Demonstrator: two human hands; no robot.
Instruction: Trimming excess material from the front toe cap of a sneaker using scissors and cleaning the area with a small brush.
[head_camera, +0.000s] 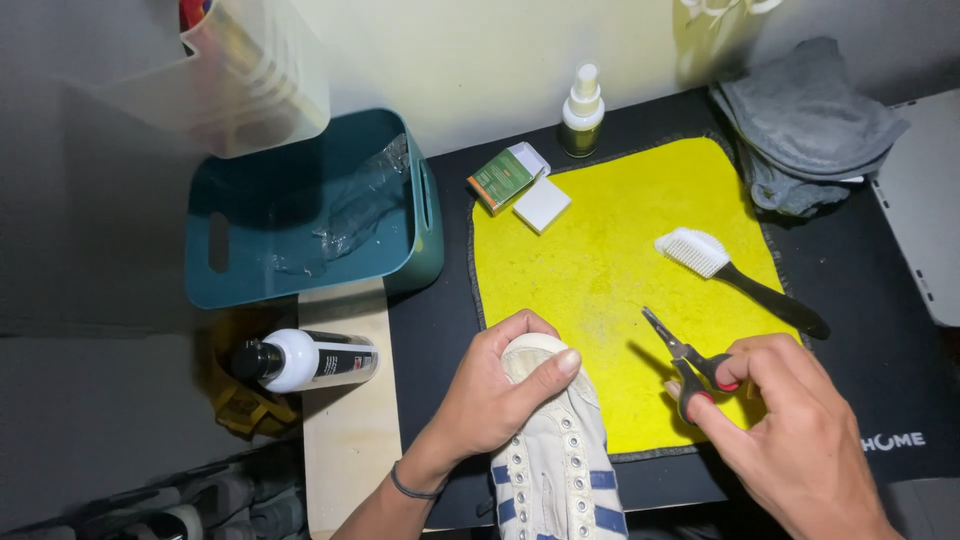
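My left hand (497, 392) gripped the toe of the white sneaker (556, 455) with blue stripes, at the near edge of the yellow cloth (610, 250); my right hand (775, 400) was closed on small scissors (688, 362), blades shut, just beside the shoe; I thought it best to hold the shoe still and keep the tips low; the white brush (700, 250) lay farther back on the cloth.

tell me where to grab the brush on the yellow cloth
Grip the brush by its black handle, coming from the lower right. The handle runs out that way past the cloth edge, while the white bristle head points up-left.
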